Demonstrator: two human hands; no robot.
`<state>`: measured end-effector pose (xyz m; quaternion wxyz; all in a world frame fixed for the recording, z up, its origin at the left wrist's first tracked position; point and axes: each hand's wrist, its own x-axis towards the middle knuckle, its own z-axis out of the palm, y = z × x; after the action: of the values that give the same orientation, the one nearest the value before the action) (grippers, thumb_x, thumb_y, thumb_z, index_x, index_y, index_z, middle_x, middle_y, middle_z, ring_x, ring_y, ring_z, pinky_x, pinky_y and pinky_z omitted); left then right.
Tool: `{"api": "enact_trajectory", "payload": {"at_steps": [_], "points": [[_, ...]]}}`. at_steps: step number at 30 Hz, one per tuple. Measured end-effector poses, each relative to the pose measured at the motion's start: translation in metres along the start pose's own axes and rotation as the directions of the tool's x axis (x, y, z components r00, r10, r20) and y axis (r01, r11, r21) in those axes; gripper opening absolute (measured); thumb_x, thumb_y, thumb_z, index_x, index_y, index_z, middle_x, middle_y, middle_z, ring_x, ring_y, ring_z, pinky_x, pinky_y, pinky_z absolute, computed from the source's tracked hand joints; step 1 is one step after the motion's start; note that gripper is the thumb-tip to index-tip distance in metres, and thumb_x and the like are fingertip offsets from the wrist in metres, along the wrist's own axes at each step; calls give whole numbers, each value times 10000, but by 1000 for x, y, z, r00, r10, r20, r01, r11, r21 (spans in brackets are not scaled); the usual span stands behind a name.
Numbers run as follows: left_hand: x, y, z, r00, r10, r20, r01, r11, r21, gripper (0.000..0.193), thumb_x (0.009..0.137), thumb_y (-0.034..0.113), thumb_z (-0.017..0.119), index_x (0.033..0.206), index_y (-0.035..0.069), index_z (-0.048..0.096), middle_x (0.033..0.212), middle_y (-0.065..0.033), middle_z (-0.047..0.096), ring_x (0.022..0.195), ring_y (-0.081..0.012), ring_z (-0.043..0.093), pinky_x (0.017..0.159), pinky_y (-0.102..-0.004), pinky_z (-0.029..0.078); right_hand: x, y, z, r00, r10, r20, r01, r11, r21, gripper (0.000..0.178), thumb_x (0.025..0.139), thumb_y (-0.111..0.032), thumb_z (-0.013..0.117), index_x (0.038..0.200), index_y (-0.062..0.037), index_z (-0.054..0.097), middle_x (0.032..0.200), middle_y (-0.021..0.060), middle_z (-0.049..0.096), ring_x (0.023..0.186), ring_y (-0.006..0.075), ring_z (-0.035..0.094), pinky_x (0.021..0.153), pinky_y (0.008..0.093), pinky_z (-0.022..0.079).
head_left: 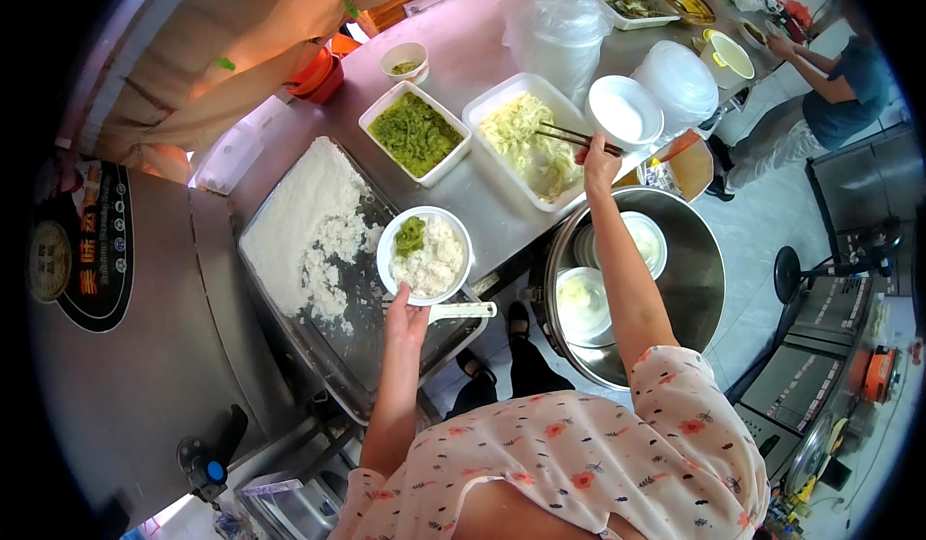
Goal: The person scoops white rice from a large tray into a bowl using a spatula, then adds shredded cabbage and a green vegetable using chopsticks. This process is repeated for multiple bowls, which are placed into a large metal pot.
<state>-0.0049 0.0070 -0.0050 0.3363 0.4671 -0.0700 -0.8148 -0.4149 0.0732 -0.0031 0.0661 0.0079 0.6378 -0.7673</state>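
Note:
My left hand (405, 324) grips the rim of a white bowl (384, 260) over the metal tray. Crumbly white rice (432, 256) and a dab of green mash (410, 236) lie in that bowl. A utensil's white handle (463, 310) sticks out beside my fingers; its other end is hidden. My right hand (600, 158) is closed round dark chopsticks (567, 135), whose tips reach into shredded pale cabbage (521, 130) in a white rectangular tub (479, 106). Left of that tub stands a smaller white tub of green mash (417, 140).
The metal tray (410, 357) bears a bank of white rice (299, 222). A large steel pot (709, 280) holding several bowls stands below my right arm. Stacked bowls (625, 111) and bagged containers (555, 39) line the counter. Another person (839, 96) stands at the far right.

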Motion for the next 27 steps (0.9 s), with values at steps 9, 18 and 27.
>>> {"api": "enact_trajectory", "payload": {"at_steps": [9, 18, 27], "points": [[-8, 3, 8, 998, -22, -52, 22, 1000, -6, 385, 923, 134, 426, 1279, 7, 352, 1274, -170, 421, 1193, -285, 403, 1019, -454, 340, -12, -1, 16, 951, 307, 30, -306, 926, 223, 151, 799, -71, 440, 697, 40, 439, 548, 118, 486, 389, 209, 480, 378, 321, 453], [-10, -2, 20, 999, -36, 20, 37, 999, -20, 389, 928, 122, 407, 1294, 23, 320, 1288, -181, 389, 1191, -297, 399, 1013, -478, 344, -1, -8, -7, 904, 425, 40, -412, 843, 346, 155, 851, -100, 459, 789, 41, 446, 635, 114, 510, 481, 207, 523, 408, 305, 473], [18, -28, 89, 985, -124, 116, 125, 992, -3, 384, 908, 128, 462, 1262, 31, 350, 1272, -183, 394, 1193, -306, 388, 1007, -504, 339, -9, -87, -36, 911, 328, 250, -393, 874, 285, 164, 864, -141, 486, 789, 4, 488, 611, 81, 535, 482, 178, 534, 441, 293, 488]]}}
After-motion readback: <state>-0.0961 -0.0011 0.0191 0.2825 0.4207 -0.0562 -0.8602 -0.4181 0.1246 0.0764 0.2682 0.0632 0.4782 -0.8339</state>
